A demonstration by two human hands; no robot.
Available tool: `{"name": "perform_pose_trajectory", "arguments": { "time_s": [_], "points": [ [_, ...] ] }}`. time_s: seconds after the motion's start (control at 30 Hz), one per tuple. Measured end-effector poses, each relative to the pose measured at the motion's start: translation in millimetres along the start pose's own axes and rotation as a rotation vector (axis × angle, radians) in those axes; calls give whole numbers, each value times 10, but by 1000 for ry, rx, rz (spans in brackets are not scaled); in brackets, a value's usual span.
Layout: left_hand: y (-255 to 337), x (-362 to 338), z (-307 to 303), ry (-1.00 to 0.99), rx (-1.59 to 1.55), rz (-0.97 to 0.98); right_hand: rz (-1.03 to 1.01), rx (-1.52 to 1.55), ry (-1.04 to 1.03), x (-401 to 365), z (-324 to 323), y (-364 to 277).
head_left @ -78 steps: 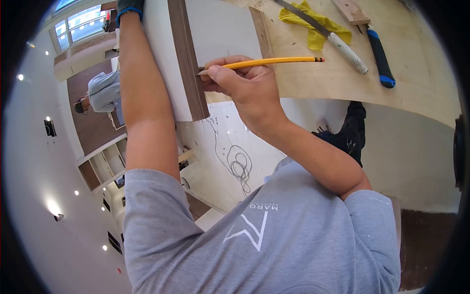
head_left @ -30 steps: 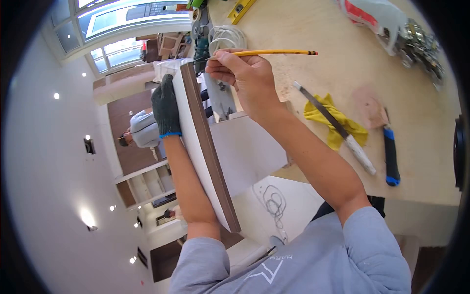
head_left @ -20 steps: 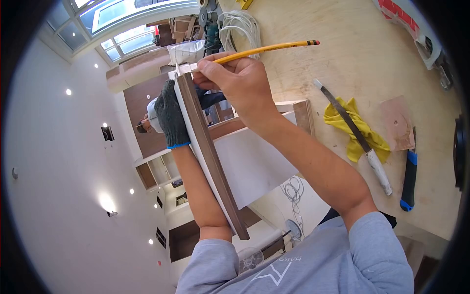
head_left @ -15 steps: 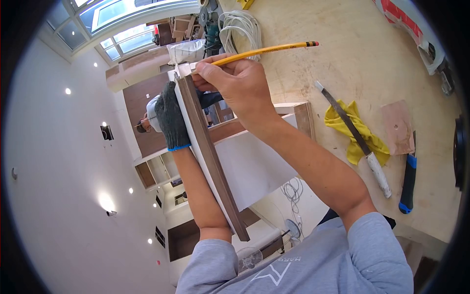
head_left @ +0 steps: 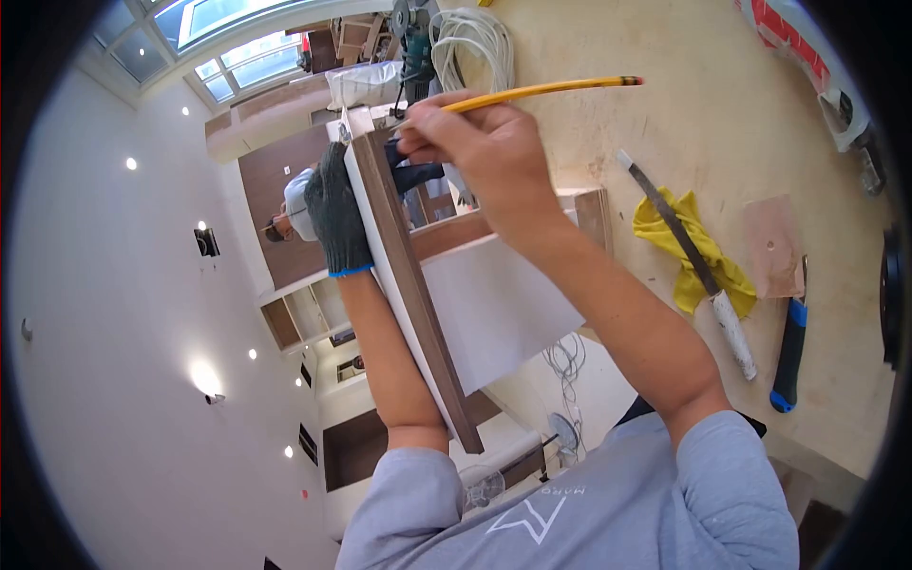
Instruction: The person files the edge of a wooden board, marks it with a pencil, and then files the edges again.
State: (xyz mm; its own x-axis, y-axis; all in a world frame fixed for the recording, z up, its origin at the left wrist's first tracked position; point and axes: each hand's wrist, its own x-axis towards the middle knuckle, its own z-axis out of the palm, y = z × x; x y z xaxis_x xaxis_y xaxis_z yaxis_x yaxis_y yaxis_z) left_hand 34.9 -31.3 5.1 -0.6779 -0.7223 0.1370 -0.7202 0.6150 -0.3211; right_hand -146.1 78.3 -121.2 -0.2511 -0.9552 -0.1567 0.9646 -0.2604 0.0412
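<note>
My left hand (head_left: 339, 217), in a dark knitted glove with a blue cuff, is wrapped against the white side of a long piece with a brown wood-grain edge (head_left: 411, 271). This piece runs from the far end down towards my chest. My bare right hand (head_left: 508, 161) pinches a yellow pencil (head_left: 556, 88) near its point, just right of the edge's far end. The eraser end points to the right. Below that hand, a white panel (head_left: 499, 309) extends from the brown edge towards the workbench (head_left: 570, 133).
On the workbench lie a file (head_left: 676, 223) with a white handle over a yellow cloth (head_left: 717, 271), a blue-and-black knife (head_left: 790, 356) and a thin wooden piece (head_left: 772, 242). Coiled white cable (head_left: 472, 52) and a green power tool (head_left: 415, 52) sit at the far side. Another person (head_left: 297, 204) is beyond my left hand.
My right hand has moved a little to the right with the pencil, away from the far end of the brown edge. My left hand keeps its hold, and the view has shifted slightly.
</note>
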Motion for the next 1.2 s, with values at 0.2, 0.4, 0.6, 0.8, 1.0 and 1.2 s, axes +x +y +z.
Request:
{"name": "perform_pose_trajectory", "arguments": {
  "time_s": [0.2, 0.4, 0.6, 0.8, 1.0, 1.2],
  "points": [
    [-132, 6, -2, 3, 23, -15, -111, -252, 131, -380, -532, -55],
    [358, 79, -137, -14, 114, 186, -170, -373, -63, -998, -635, 204],
    [185, 164, 7, 99, -102, 172, -513, -631, -192, -1570, -706, 407],
    [222, 250, -31, 97, -262, -334, -773, -877, -270, -2290, -805, 660],
    [353, -325, -219, 114, -119, -62, -914, -880, -288, -2847, -782, 1040],
    [573, -2048, -808, -213, -653, 310, -800, -879, -167, -3000, -681, 1049]
  ]
}}
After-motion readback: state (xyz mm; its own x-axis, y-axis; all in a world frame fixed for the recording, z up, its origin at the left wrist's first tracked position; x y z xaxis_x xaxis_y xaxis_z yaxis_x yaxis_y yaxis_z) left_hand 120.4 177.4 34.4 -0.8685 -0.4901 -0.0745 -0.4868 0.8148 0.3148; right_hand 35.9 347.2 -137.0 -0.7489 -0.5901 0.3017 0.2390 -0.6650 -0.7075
